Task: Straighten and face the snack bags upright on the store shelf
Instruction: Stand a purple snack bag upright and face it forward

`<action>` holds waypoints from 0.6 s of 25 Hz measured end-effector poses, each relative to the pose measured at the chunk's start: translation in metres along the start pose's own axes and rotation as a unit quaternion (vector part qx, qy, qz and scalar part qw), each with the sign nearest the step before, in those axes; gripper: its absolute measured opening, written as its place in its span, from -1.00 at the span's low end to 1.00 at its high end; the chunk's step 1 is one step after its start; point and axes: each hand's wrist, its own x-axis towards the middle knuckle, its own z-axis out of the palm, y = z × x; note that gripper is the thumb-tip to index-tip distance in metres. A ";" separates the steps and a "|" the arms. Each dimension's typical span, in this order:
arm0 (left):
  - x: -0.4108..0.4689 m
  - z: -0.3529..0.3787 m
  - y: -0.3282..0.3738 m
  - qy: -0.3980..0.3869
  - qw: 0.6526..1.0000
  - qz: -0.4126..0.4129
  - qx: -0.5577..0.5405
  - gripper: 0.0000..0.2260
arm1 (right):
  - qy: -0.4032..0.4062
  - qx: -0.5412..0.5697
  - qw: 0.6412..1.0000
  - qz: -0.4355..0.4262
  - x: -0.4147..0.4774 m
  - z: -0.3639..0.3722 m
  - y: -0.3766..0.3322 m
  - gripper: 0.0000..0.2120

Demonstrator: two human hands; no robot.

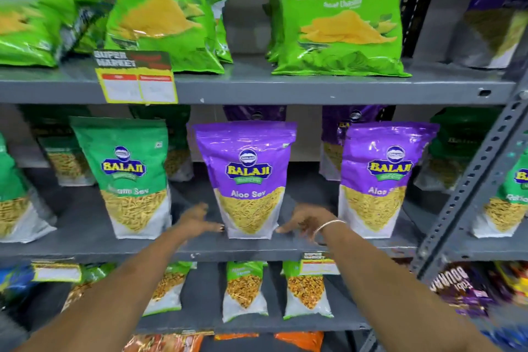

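A purple Aloo Sev bag [248,177] stands upright at the front middle of the middle shelf [85,246], label facing me. My left hand [197,221] is at its lower left corner, fingers spread, fingertips touching or just short of the bag. My right hand [305,221], with a bangle on the wrist, is at its lower right corner, fingers apart. Neither hand grips it. A green Sev bag [128,177] stands to the left, tilted slightly. A second purple Aloo Sev bag [377,180] stands to the right.
Green Crunchem chip bags [338,26] lean on the upper shelf, some slumped at the left [37,26]. Price tags [137,77] hang on the upper shelf edge. Smaller green bags [245,291] stand on the lower shelf. A perforated metal upright [471,188] bounds the right side.
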 end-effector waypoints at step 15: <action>0.018 0.038 0.015 0.008 0.973 0.109 -0.202 -0.36 | 0.182 0.229 0.949 -0.117 0.025 0.032 -0.007 -0.43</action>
